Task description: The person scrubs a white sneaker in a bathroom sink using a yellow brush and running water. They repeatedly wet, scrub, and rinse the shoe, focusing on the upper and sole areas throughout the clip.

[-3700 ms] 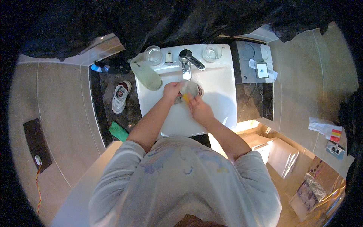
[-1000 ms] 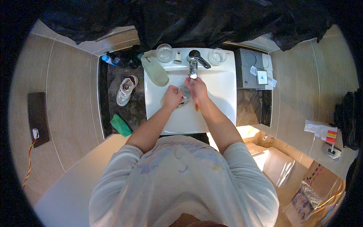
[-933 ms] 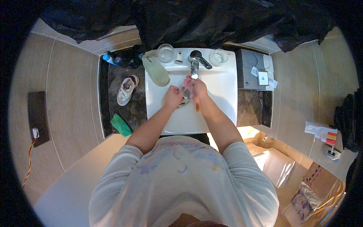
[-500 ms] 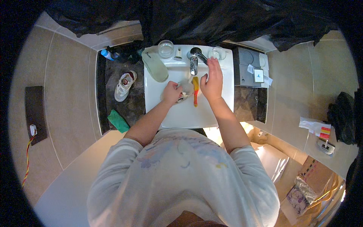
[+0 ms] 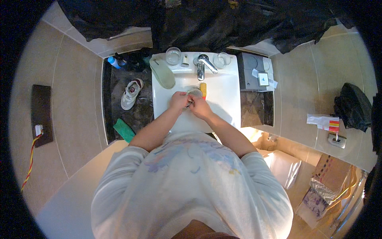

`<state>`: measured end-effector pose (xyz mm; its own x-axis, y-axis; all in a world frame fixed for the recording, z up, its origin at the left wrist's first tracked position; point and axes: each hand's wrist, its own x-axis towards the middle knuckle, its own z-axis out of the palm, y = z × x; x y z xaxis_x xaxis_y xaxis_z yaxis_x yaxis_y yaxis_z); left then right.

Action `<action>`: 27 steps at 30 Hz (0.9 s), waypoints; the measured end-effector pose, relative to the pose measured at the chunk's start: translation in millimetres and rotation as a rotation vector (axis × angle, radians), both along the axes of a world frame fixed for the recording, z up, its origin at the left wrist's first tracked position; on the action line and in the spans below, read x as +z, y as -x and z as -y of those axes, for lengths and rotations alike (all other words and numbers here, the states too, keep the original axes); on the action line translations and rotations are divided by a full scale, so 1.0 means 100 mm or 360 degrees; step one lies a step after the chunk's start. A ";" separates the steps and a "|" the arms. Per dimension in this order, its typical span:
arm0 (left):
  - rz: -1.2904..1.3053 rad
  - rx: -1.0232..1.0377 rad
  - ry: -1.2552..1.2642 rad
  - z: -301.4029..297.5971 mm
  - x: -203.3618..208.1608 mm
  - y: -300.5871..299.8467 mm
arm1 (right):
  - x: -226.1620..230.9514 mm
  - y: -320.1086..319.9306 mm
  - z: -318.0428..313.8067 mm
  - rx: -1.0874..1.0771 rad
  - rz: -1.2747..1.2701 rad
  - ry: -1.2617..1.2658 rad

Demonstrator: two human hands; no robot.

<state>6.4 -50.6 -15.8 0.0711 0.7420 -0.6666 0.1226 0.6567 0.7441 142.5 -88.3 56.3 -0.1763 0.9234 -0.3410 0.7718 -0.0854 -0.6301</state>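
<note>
Over the white sink (image 5: 159, 115), my left hand (image 5: 180, 100) and my right hand (image 5: 199, 107) meet on a pale shoe (image 5: 194, 93). Both have their fingers closed round it, and they hide most of it. Just right of the shoe lies a brush (image 5: 203, 88), yellow at one end and red further down, partly covered by my right hand. Above it stands the chrome faucet (image 5: 201, 71), touched by neither hand. A pale green insole (image 5: 164, 75) rests at the sink's upper left.
The matching white shoe (image 5: 130, 95) stands on the dark counter to the left, above a green cloth (image 5: 124, 130). Two clear glass cups (image 5: 173, 56) flank the faucet at the back. Grey boxes (image 5: 254, 71) lie on the right counter.
My right hand has left the faucet lever and come down to the shoe beside my left hand. The left hand still holds the shoe. The whole view has shifted slightly.
</note>
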 end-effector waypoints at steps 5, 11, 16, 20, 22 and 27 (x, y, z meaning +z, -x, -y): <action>-0.0375 -0.0097 -0.0131 0.13 0.42 0.00 | -0.12 0.18 -0.11 -0.0234 0.0205 0.0400; -0.0105 -0.0170 -0.0381 0.22 0.42 0.25 | -0.54 0.08 -0.02 -0.0430 -0.0351 0.0303; -0.0553 0.0082 -0.0900 0.31 0.99 0.57 | -0.34 -0.16 -0.09 -0.1032 -0.1163 0.0957; -0.0321 0.0049 -0.1035 0.43 1.06 0.60 | 0.04 -0.20 -0.16 -0.1399 -0.1690 0.1282; -0.0609 -0.0271 -0.1178 0.50 1.04 0.51 | 0.09 -0.24 -0.19 -0.1452 -0.1734 0.1305; -0.1171 -0.0738 -0.1094 0.62 1.05 0.24 | -0.05 -0.49 -0.18 -0.1089 -0.1914 0.1514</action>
<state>-17.8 -112.7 89.0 0.1936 0.9741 -0.1167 0.8115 -0.0921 0.5770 191.8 -69.9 51.0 -0.4146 0.4941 -0.7642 -0.4151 -0.8500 -0.3244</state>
